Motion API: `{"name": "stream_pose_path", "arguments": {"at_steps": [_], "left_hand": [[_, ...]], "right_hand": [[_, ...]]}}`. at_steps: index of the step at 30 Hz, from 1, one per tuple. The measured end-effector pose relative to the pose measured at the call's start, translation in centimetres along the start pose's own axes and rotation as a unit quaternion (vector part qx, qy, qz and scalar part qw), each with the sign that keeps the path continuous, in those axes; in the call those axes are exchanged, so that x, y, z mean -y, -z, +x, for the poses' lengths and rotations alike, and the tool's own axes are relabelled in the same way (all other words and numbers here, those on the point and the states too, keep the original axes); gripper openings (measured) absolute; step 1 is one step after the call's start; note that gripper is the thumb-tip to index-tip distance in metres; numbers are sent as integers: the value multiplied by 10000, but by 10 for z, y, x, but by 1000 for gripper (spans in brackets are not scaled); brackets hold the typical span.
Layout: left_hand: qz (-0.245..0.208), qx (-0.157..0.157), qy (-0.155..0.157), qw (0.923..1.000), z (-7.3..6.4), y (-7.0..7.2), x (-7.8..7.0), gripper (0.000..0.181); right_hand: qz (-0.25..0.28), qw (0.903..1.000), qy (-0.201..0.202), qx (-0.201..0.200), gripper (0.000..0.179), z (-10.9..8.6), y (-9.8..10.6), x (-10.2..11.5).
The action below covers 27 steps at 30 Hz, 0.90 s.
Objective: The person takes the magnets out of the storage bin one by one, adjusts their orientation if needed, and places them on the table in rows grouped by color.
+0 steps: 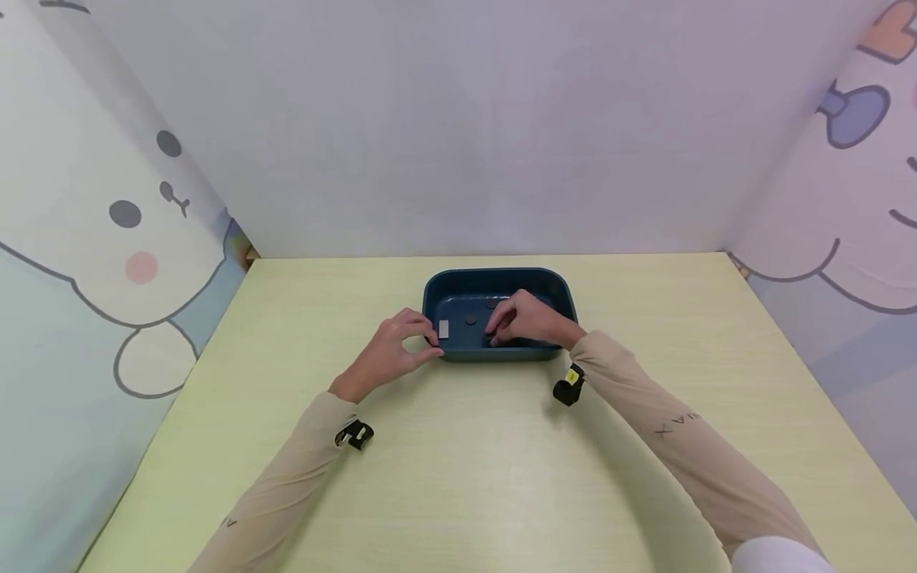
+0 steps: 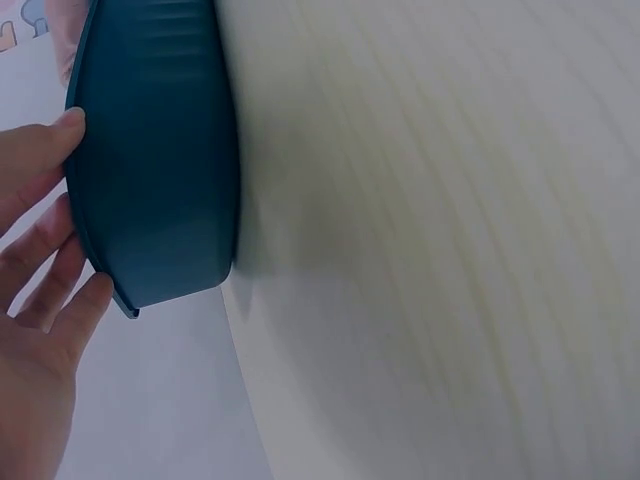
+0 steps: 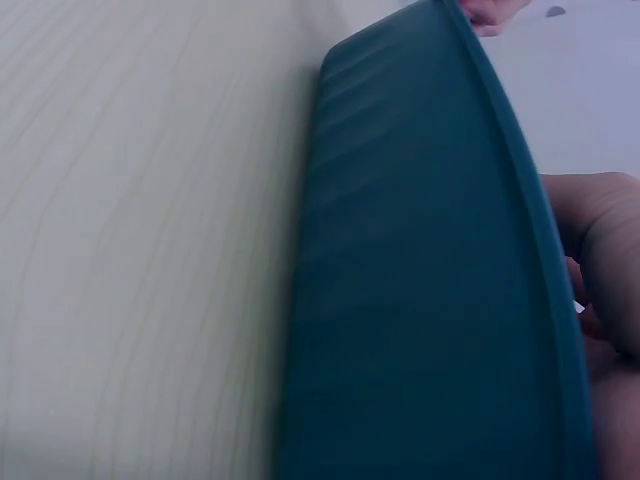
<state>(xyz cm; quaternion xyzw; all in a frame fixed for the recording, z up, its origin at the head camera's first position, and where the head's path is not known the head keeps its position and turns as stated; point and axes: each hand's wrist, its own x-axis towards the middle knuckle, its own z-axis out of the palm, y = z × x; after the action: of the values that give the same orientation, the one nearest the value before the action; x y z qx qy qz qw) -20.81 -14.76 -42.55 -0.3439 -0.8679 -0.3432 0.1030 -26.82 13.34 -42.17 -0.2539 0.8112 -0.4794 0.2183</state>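
A dark teal plastic basin (image 1: 501,356) stands on the table in the head view. My left hand (image 1: 397,346) holds its front left corner, thumb and fingers at the rim; in the left wrist view the fingertips (image 2: 95,290) lie along that rim. My right hand (image 1: 530,318) reaches over the front edge into the basin, fingers bent down to the floor beside a small dark piece. Whether they pinch it I cannot tell. Left of it lie a dark round disc (image 1: 470,320) and a small white rectangular piece (image 1: 443,329). Another dark disc (image 1: 492,303) shows behind, partly hidden.
The basin stands near the back of a pale wood-grain table (image 1: 458,469). A white wall (image 1: 458,143) rises behind, and panels with cartoon prints (image 1: 86,199) flank both sides. Black wrist cameras (image 1: 569,386) hang below both sleeves.
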Motion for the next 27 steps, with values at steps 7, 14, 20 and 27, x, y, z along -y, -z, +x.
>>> {"name": "stream_pose_path", "arguments": {"at_steps": [7,14,20,27], "left_hand": [[-17,-11,-64,10000,-3,1,0,9],[-48,-13,-92,9999,-2,0,0,9],[-112,-12,-16,9999,-3,0,-2,8],[-107,15,42,9999,-3,1,-5,8]], "right_hand": [[402,9992,74,-47,13,-9,1,10],[282,9991,127,-285,14,-18,1,12],[380,9982,180,-422,14,-26,0,11],[270,9969,338,-651,17,-36,2,15]]}}
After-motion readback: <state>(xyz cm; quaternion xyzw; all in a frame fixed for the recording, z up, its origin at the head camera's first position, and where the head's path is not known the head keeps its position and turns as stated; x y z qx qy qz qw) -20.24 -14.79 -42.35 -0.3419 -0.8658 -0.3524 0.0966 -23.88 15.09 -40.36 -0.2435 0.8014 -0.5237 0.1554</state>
